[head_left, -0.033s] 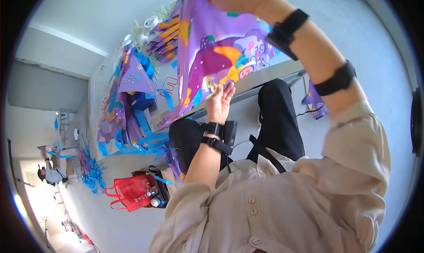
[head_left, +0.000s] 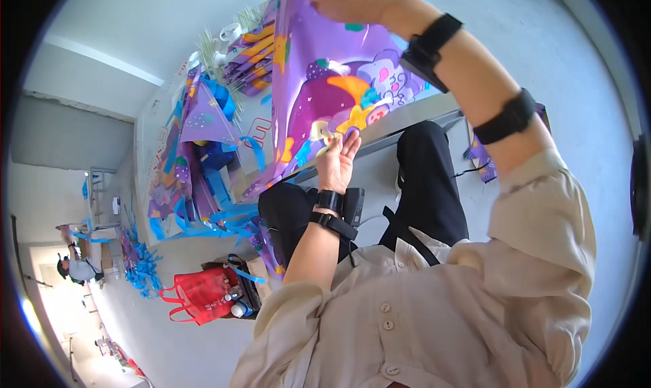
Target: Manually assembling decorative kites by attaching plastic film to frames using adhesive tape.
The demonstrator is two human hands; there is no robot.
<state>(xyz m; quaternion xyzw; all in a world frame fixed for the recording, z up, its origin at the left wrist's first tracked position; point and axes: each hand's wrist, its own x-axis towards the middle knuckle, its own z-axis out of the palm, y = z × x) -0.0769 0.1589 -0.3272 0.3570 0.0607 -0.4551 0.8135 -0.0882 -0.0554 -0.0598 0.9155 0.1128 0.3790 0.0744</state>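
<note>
A glossy purple plastic sheet (head_left: 312, 93), printed with cartoon figures, a yellow star and orange shapes, is stretched upright over the table edge in front of me. My left hand (head_left: 338, 163) pinches its lower edge between thumb and fingers, the other fingers held out. At the top of the view, my right hand (head_left: 349, 0) grips the sheet's upper part; its fingertips are partly cut off by the frame edge. Left of the sheet lie a folded purple triangular piece (head_left: 209, 120) and blue ribbon (head_left: 196, 218). Behind it rests a stack of similar folded purple-and-orange pieces (head_left: 252, 59).
The white table (head_left: 258, 110) carries a roll of white tape (head_left: 230, 32) and pale bristly strands (head_left: 207, 49). On the floor sit a red bag (head_left: 203, 296) and a bunch of blue streamers (head_left: 142, 269). Another person (head_left: 80, 269) is far left. A purple scrap (head_left: 485, 161) lies right of my knee.
My right hand and forearm have come slightly down and left, and the sheet's upper part has shifted with them. My left hand has stayed nearly in place.
</note>
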